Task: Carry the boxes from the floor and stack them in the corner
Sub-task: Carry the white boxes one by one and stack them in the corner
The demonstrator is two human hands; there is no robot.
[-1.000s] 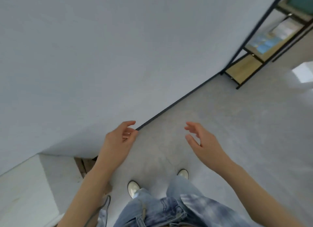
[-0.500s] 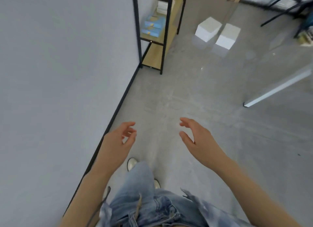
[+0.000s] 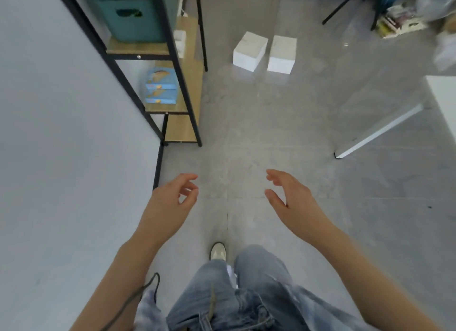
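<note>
Walking empty-handed, left hand (image 3: 172,202) and right hand (image 3: 291,200) loosely spread, toward two boxes (image 3: 265,52) far ahead, slightly nearer the right hand.

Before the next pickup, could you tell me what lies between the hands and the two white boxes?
In the head view, only bare grey floor lies between the left hand, right hand and white boxes.

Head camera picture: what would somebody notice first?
Probably the two bare hands, left hand and right hand, held out open and empty over the grey floor. Farther ahead, two white cube-shaped boxes sit side by side on the floor, right of a black metal shelf with wooden boards.
</note>
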